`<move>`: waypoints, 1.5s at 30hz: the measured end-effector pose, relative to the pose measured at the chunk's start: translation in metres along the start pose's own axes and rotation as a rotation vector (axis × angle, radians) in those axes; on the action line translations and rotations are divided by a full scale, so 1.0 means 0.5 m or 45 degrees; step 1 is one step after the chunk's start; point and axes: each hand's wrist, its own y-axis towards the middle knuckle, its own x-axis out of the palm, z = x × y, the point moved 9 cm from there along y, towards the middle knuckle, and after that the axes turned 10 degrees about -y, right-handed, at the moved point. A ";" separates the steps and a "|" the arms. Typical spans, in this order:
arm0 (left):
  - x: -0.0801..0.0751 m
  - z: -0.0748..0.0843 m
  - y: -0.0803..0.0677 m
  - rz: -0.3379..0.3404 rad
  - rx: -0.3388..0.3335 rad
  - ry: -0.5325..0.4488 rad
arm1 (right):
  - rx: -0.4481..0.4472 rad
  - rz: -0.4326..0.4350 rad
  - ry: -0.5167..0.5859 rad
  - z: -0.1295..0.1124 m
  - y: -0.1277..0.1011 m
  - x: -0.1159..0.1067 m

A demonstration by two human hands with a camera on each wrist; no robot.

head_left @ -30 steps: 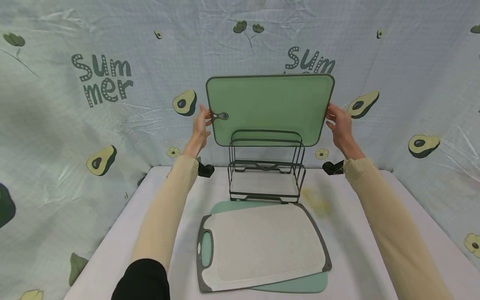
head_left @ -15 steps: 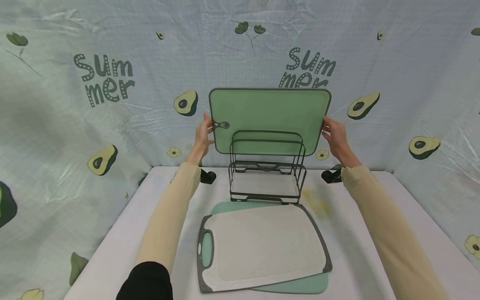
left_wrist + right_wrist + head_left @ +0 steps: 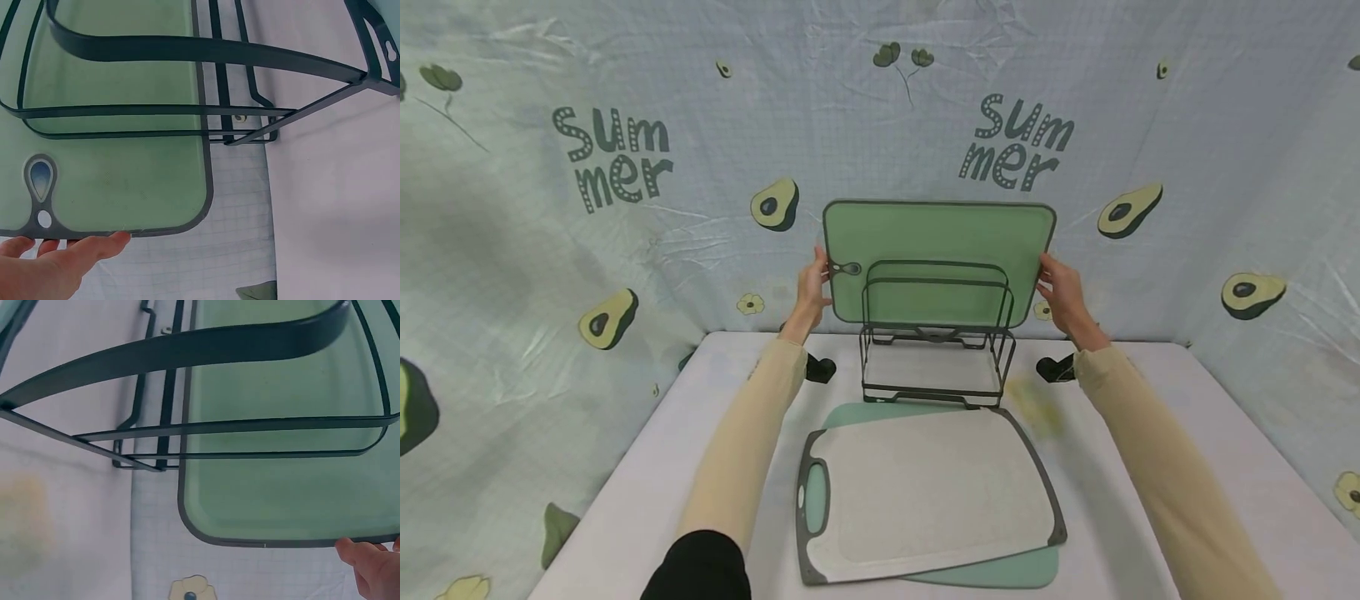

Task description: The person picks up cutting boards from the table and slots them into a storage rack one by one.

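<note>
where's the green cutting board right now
In the head view the green board stands upright at the table's far middle, held at its ends by the left hand and right hand, its lower part behind the wire rack's loops.

You've got bright, even light | soft shadows only | head view bends at the edges | wrist views slightly soft up close

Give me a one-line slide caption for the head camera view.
Both hands, left hand and right hand, hold a green cutting board upright behind a wire rack.
</note>
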 end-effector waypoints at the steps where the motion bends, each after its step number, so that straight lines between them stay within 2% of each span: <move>1: 0.000 -0.003 0.000 -0.001 -0.003 0.000 | 0.005 -0.006 -0.008 0.004 0.000 0.001; 14: 0.002 -0.030 0.001 0.021 -0.029 0.010 | 0.085 0.022 -0.049 0.036 0.000 -0.001; 22: 0.008 -0.039 0.004 -0.001 -0.050 -0.002 | 0.112 -0.036 -0.081 0.049 0.005 0.005; 29: 0.022 -0.007 -0.031 -0.018 -0.083 0.017 | 0.106 -0.097 -0.136 0.052 0.002 0.011; 32: 0.018 -0.025 -0.010 -0.023 -0.093 0.042 | 0.105 -0.105 -0.153 0.052 0.002 0.013; 35: 0.007 -0.060 0.027 -0.042 -0.104 0.029 | 0.110 -0.108 -0.172 0.052 0.004 0.014; 42: -0.064 -0.228 0.229 -0.084 -0.157 -0.025 | 0.141 -0.126 -0.170 0.052 0.008 0.023; 43: -0.069 -0.237 0.242 -0.093 -0.160 -0.016 | 0.143 -0.131 -0.173 0.051 0.008 0.025; 45: -0.074 -0.244 0.250 -0.105 -0.171 -0.004 | 0.144 -0.145 -0.183 0.050 0.007 0.028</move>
